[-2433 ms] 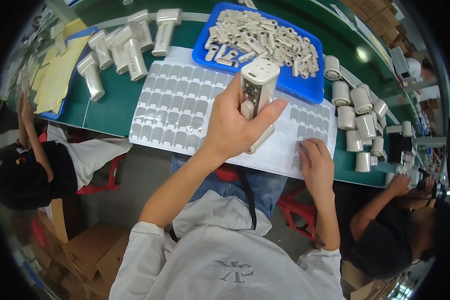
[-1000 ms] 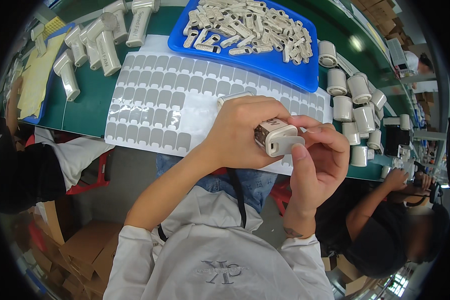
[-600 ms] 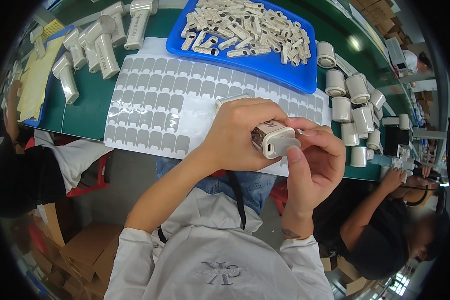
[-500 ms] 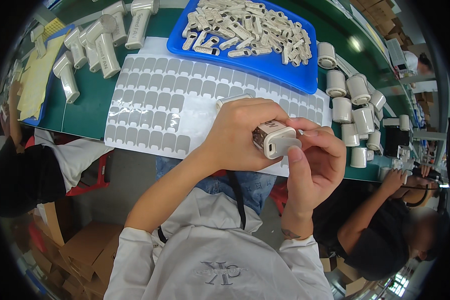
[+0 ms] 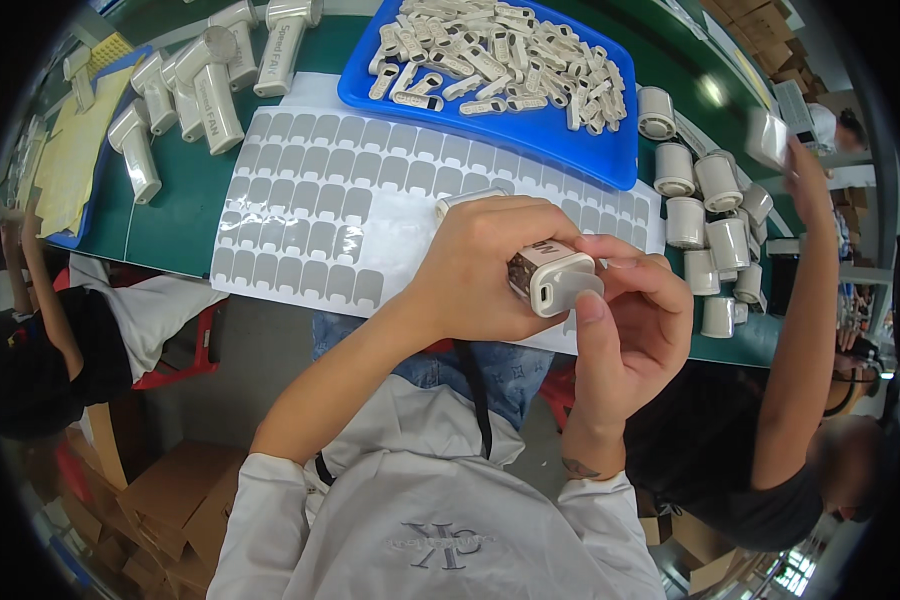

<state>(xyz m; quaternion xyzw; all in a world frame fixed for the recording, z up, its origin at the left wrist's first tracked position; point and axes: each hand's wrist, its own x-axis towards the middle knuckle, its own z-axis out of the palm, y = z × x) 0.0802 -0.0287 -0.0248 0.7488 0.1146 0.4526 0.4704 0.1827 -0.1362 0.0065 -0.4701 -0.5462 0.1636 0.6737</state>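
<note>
Squarely between both hands (image 5: pixel 485 265) (image 5: pixel 638 330), cream handle (image 5: pixel 553 272)

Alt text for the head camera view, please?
A person's left hand grips a pale device while the right hand holds a gray label at its end. On the table lie a label sheet and a blue tray of small parts.

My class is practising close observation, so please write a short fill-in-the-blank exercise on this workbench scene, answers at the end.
1. The tray full of small cream parts is coloured ____.
2. The left hand wraps around a cream device, while the tip of the right hand's ____ lies against a small sticker.
3. Cream handheld fans lie left of the tray; white cylinders are to its ____.
4. The white sheet carries rows of stickers coloured ____.

Missing words: blue; thumb; right; grey.
</note>
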